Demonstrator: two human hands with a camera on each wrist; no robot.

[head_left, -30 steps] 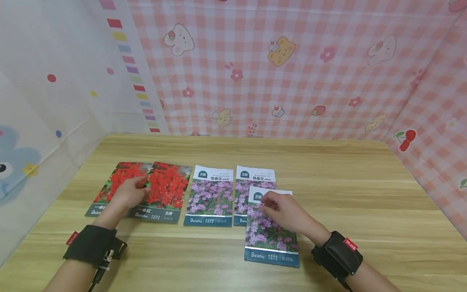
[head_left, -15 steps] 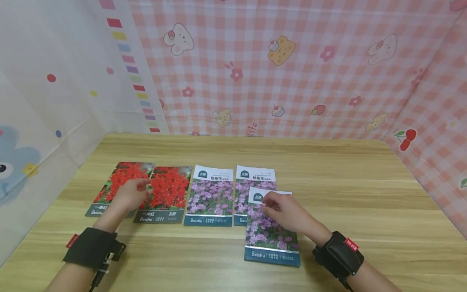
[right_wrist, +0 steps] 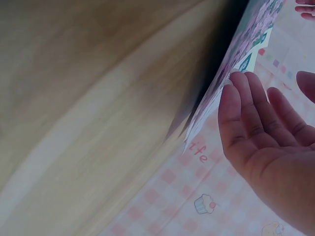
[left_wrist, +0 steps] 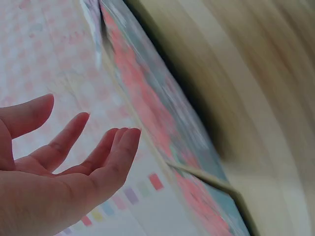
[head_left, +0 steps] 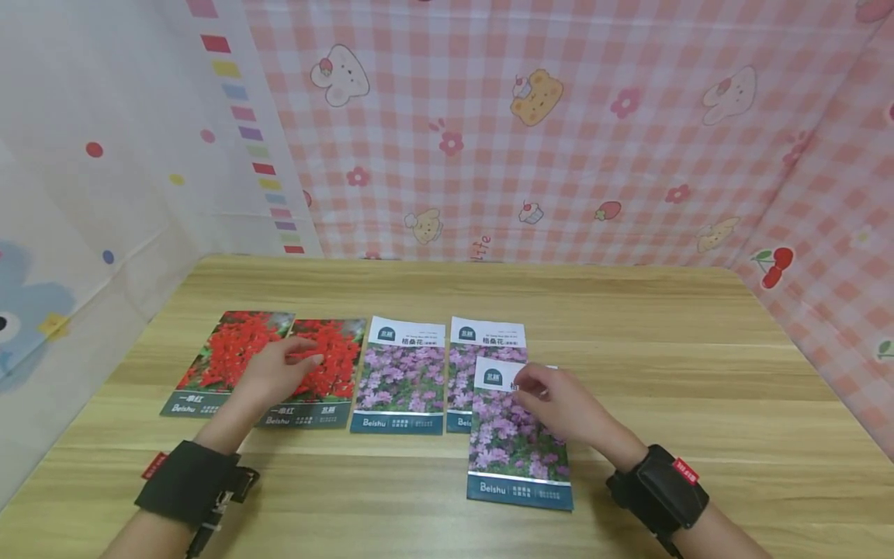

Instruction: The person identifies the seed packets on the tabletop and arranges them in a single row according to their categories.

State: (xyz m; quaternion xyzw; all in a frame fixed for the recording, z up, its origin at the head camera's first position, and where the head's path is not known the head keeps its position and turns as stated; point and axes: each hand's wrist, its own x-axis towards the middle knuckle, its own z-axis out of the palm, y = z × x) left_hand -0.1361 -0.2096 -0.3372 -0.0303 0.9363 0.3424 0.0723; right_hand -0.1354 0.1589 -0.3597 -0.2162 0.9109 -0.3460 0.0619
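Two seed packets with red flowers lie side by side at the left of the head view: an outer red packet [head_left: 230,353] and an inner red packet [head_left: 341,369]. My left hand [head_left: 271,379] is above them, partly hiding both, fingers relaxed and thumb apart in the left wrist view. To their right lie a purple-flower seed packet [head_left: 398,380] and a second purple packet [head_left: 487,334]. A front purple packet [head_left: 506,458] overlaps that second one's lower right. Over its upper right is my right hand [head_left: 566,407], loosely bent and gripping nothing; fingertip contact is unclear.
The packets lie on a wood-grain table [head_left: 663,334]. Behind it hangs a pink checked cloth [head_left: 447,101], with a white patterned cloth [head_left: 140,217] at the left. A black strap [head_left: 188,481] is on the left wrist, another strap [head_left: 660,497] on the right.
The inner red packet first shifted right, off the outer one, and straightened. My left hand then moved right and away from it. My right hand slid slightly right over the front purple packet.
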